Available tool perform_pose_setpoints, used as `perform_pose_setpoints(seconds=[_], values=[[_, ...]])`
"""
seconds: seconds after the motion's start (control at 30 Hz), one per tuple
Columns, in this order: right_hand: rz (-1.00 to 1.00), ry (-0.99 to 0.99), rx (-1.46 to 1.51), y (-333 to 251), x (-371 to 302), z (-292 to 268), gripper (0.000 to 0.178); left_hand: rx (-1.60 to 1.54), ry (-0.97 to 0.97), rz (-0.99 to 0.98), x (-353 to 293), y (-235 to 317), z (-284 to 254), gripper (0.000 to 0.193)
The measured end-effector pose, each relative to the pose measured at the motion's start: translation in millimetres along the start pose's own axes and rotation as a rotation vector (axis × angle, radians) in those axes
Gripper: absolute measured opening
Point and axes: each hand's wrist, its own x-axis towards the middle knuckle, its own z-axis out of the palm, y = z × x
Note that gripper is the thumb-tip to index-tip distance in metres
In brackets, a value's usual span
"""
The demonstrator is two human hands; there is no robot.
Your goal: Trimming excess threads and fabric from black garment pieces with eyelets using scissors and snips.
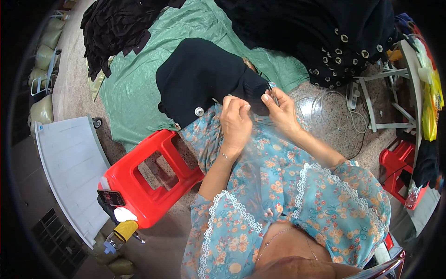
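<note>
Black cloth (200,76) lies draped over my knees, with a round silvery button-like piece (199,111) at its near left edge. My left hand (236,122) is at the cloth's near edge, its fingers pinched together. Whatever is in that pinch is hidden, though a thin short piece pokes out beside the fingers. To its right, my right hand (284,112) is closed on a small slim dark tool (273,93) with a pale blue end. This hand is beside the ribbed-looking right end of the cloth (255,87).
A red plastic stool (132,202) stands at my left, bearing a phone (111,197) and a yellow roll (125,230). Beyond it is a white board (69,162). Green sheeting (125,100) covers the floor ahead, with black cloth heaps (116,28). Cables (320,104) lie right.
</note>
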Motion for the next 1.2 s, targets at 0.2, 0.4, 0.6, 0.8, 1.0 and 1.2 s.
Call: perform_pose_setpoints(seconds=[0.2,0.4,0.6,0.8,1.0,1.2], values=[[-0.055,0.142,0.104,-5,-5,3,0.026,-0.069,0.026,0.005,6,-2,14,0.007],[0.460,-0.214,0.243,-39,-39,3,0.041,-0.201,0.031,-0.042,6,-2,20,0.005],[0.543,-0.158,0.157,-35,-23,9,0.039,-0.367,-0.003,-0.181,4,-13,25,0.004],[0.581,-0.130,0.195,-37,-22,11,0.036,-0.403,0.017,-0.195,3,-8,23,0.004],[0.607,-0.106,0.226,-37,-17,14,0.036,-0.261,0.045,-0.049,2,-10,24,0.005],[0.569,-0.077,0.253,-21,-15,10,0.036,-0.206,0.016,0.046,3,-8,23,0.007]])
